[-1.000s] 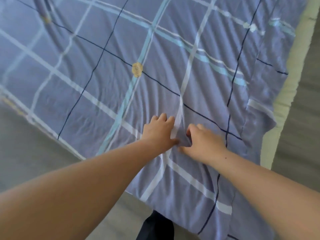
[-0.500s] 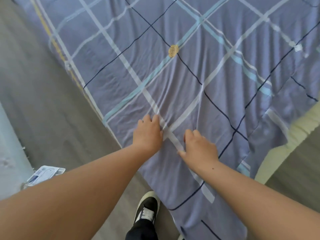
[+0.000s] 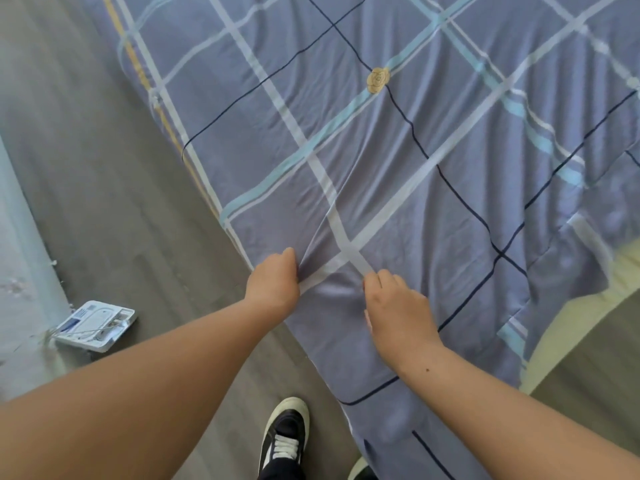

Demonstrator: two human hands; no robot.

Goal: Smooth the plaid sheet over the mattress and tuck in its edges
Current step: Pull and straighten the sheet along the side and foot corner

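**Hands part along the near edge, cloth drawn flat between them**

A second ago the two hands sat almost knuckle to knuckle over a pinched ridge. Now they are apart, with a flat band of cloth between them, and both are closer to the side edge of the bed.

The left hand (image 3: 273, 285) has its fingers curled round a gather of the plaid sheet (image 3: 450, 150), and creases fan out from it toward 1 o'clock. The right hand (image 3: 398, 306) is at 3 o'clock of the left. Its fingers are bent down into the cloth on a white stripe and seem to pinch it, though the fingertips are hidden.

The sheet covers most of the mattress (image 3: 561, 337). A pale bare strip of mattress shows at 4 o'clock of the right hand, where the sheet corner lies short and rumpled. A shoe (image 3: 285, 434) stands on the floor (image 3: 121, 202) at 6 o'clock, and a white box (image 3: 95, 323) lies at 8 o'clock.

The step in hand looks like drawing out slack before tucking. It would go best with both hands pulling evenly toward the edge and slightly apart, kept low to the surface so the fan of creases runs out instead of bunching. The bare corner likely needs cloth pulled toward it first.
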